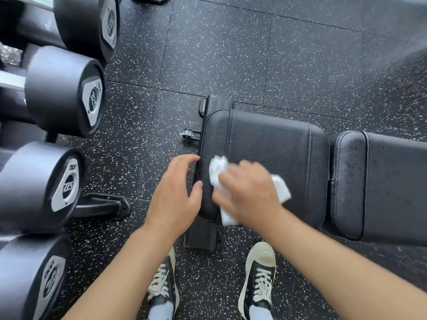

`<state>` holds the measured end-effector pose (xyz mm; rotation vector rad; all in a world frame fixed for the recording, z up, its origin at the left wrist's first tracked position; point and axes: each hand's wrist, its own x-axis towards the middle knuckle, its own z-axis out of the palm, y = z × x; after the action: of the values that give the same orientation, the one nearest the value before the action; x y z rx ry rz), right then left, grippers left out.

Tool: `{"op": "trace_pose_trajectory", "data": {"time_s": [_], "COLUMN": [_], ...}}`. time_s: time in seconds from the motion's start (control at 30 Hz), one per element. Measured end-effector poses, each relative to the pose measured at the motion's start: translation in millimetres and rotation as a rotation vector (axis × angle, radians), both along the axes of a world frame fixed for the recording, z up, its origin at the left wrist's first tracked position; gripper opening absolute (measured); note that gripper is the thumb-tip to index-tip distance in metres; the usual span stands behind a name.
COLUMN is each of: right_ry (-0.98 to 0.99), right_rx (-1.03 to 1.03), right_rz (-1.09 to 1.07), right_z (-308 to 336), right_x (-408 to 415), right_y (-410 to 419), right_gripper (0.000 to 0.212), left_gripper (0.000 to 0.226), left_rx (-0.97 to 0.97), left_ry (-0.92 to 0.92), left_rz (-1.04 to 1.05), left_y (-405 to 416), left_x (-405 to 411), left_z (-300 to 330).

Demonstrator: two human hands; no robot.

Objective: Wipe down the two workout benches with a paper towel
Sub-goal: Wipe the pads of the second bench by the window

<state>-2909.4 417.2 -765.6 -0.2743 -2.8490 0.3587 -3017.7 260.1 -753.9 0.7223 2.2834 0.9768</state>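
A black padded workout bench lies across the middle of the head view, its seat pad (272, 144) on the left and its back pad (388, 181) running off to the right. My right hand (249, 192) presses a crumpled white paper towel (218, 172) onto the near left part of the seat pad; the towel sticks out on both sides of the hand. My left hand (175, 195) rests at the seat pad's left edge, fingers loosely curved with the thumb touching the pad's side. Only one bench is in view.
A rack of large black dumbbells (62, 88) fills the left side, with a rack foot (104, 204) reaching toward the bench. The bench's metal frame end (201, 234) sits just in front of my shoes (258, 278). Speckled black rubber floor (231, 54) surrounds everything.
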Motion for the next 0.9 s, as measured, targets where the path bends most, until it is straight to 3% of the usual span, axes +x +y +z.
{"op": "trace_pose_trajectory", "data": {"time_s": [0.13, 0.2, 0.27, 0.4, 0.53, 0.6, 0.77, 0.9], "right_ry": [-0.075, -0.074, -0.025, -0.020, 0.071, 0.111, 0.042, 0.008], "right_rx": [0.069, 0.124, 0.146, 0.168, 0.044, -0.001, -0.056, -0.060], "right_rz": [0.290, 0.321, 0.137, -0.455, -0.604, -0.584, -0.281, -0.317], "right_z": [-10.6, -9.7, -10.6, -2.1, -13.7, -14.1, -12.0, -14.6], "right_x": [90.0, 112.6, 124.0, 98.3, 62.6, 70.1, 137.3, 168.7], "right_y": [0.0, 25.2, 63.0, 123.4, 99.4, 86.7, 60.9, 62.2], "right_gripper": [0.032, 0.031, 0.029, 0.036, 0.041, 0.041, 0.035, 0.034], "left_gripper": [0.048, 0.050, 0.051, 0.049, 0.047, 0.046, 0.046, 0.051], "left_rx": [0.006, 0.033, 0.033, -0.016, -0.043, -0.043, -0.037, -0.139], "left_ry": [0.046, 0.059, 0.095, 0.159, 0.287, 0.353, 0.463, 0.550], "left_rz": [-0.013, -0.042, -0.075, -0.041, -0.051, -0.096, -0.286, -0.347], "left_y": [3.4, 6.9, 11.1, 20.5, 37.9, 49.9, 102.1, 149.1], "left_x": [0.3, 3.1, 5.9, 13.2, 19.3, 18.1, 8.8, 0.8], "left_z": [-1.6, -0.3, 0.0, -3.0, -2.7, -0.1, 4.4, -0.2]}}
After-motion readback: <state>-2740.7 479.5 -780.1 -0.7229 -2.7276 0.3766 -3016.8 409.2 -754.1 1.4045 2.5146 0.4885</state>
